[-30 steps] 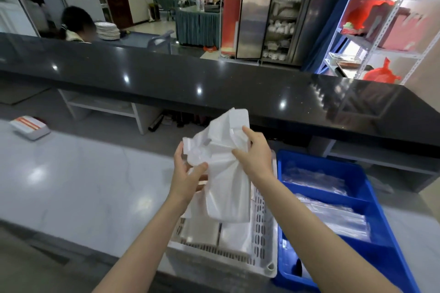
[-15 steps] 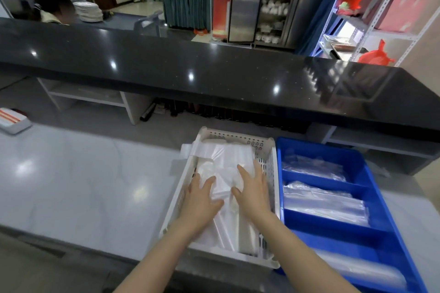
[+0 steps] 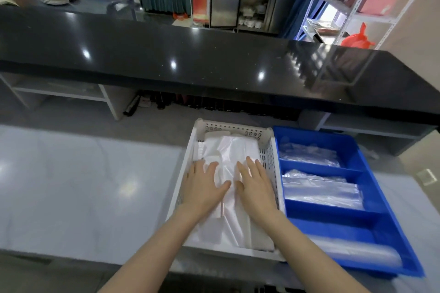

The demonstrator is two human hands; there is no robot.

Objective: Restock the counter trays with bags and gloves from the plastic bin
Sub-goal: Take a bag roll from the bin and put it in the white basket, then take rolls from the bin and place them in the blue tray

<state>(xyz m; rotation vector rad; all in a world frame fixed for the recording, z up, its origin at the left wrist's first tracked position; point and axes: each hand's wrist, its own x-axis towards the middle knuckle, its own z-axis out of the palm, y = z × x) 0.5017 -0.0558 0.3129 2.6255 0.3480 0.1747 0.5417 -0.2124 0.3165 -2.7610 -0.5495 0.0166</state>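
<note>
A white perforated tray (image 3: 234, 127) sits on the grey counter, filled with white plastic bags (image 3: 234, 150). My left hand (image 3: 202, 185) lies flat on the bags at the tray's left side, fingers spread. My right hand (image 3: 256, 184) lies flat beside it on the bags, fingers apart. Neither hand grips anything. Right of the white tray stands a blue divided tray (image 3: 371, 169) holding clear plastic packets (image 3: 319, 191) in its compartments.
A raised black counter ledge (image 3: 190, 62) runs across behind the trays. The pale marble worktop (image 3: 83, 185) stretches to the left. White shelving (image 3: 352, 5) with red bags stands at the back right. A person sits at the far left behind the ledge.
A second ago both hands held the white bags up above the tray. The bags now lie in the tray and both hands press flat on them.
</note>
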